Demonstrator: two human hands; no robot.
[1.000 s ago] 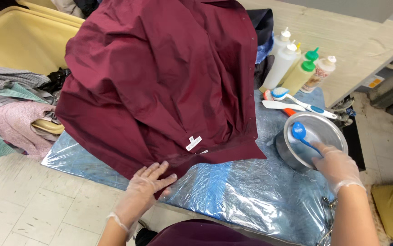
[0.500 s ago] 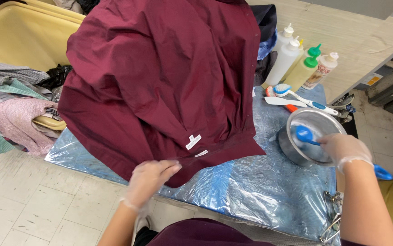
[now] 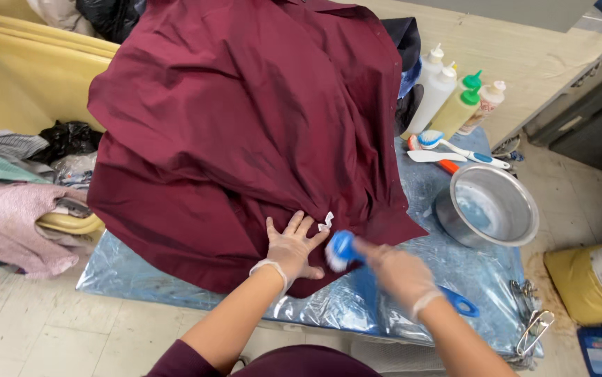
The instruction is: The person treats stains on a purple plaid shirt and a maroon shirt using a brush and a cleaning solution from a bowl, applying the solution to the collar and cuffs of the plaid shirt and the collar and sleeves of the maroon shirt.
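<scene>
A large maroon shirt [image 3: 245, 132] lies spread over a work surface covered in shiny blue plastic [image 3: 426, 293]. My gloved left hand [image 3: 292, 246] presses flat on the shirt's lower hem, fingers apart, beside a small white tag [image 3: 326, 223]. My gloved right hand [image 3: 400, 274] grips a blue-handled brush [image 3: 343, 250], with the brush head held against the shirt hem just right of my left hand. The handle's end sticks out past my wrist.
A metal bowl [image 3: 486, 206] with liquid sits to the right. Behind it stand several squeeze bottles [image 3: 454, 101], with other brushes [image 3: 454, 150] lying in front of them. A yellow bin [image 3: 15, 77] and piled clothes [image 3: 15, 223] are at left. A yellow bag [image 3: 594, 279] lies on the floor.
My right hand lifted the blue brush out of the metal bowl and carried it left to the shirt hem. My left hand shifted slightly right on the hem.
</scene>
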